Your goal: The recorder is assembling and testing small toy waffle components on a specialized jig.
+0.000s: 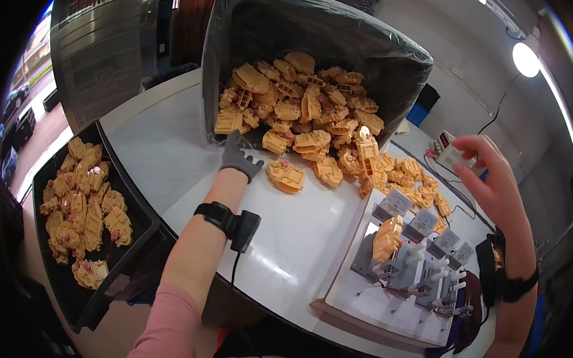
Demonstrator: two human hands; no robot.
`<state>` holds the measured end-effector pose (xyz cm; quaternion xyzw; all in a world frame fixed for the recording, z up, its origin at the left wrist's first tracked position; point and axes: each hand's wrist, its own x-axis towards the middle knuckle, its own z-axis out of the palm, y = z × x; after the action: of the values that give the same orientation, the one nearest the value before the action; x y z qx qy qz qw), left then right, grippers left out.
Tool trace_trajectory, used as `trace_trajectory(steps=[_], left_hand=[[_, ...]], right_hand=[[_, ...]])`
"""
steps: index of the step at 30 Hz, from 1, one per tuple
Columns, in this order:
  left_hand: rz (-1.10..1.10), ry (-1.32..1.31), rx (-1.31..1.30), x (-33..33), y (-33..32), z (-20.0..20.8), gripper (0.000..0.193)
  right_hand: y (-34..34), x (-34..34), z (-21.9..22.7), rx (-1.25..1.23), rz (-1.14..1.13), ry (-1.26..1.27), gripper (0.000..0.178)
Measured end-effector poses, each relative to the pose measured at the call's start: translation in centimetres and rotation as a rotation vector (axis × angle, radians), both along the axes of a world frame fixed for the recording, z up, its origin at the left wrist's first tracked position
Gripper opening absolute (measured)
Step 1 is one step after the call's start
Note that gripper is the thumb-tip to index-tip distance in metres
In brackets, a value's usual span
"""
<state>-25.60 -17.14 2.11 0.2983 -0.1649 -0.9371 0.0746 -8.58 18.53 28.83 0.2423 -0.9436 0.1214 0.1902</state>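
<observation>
My left hand (241, 159), in a dark grey glove, is open at the near lip of a large bin (385, 36) lined with clear plastic. Its fingers are apart and nothing shows in them. Just right of it, a yellow plastic housing (285, 176) with a pinkish bit on top lies on the white table. My right hand (488, 178) is bare and raised at the right, fingers curved and apart, holding nothing visible. Below and left of it stands a white test fixture (364, 304) with several meters and toggle clamps. One yellow housing (387, 240) sits upright on the fixture.
Many yellow housings (312, 103) fill the tilted bin and spill onto the table (264, 242). A black crate (145, 227) at the left holds more. Behind the fixture are a small power supply (446, 147) and loose wires. A cable hangs from my left wrist device (244, 231).
</observation>
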Motion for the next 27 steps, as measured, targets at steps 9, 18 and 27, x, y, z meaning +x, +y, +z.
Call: trace_trajectory(steps=[9, 18, 27], left_hand=[[0.34, 0.054, -0.447, -4.3, -1.3, -7.5, 0.082], [0.433, 0.198, -0.855, -1.8, -2.6, -5.0, 0.081], [0.386, 0.204, -1.023, -1.5, -2.6, -3.4, 0.089]], right_hand=[[-8.6, -15.9, 0.9, 0.152, 0.215, 0.397, 0.048], [-19.0, -27.1, 2.7, 0.235, 0.194, 0.885, 0.051], [-21.2, -30.5, 3.1, -0.119, 0.309, 0.369, 0.036]])
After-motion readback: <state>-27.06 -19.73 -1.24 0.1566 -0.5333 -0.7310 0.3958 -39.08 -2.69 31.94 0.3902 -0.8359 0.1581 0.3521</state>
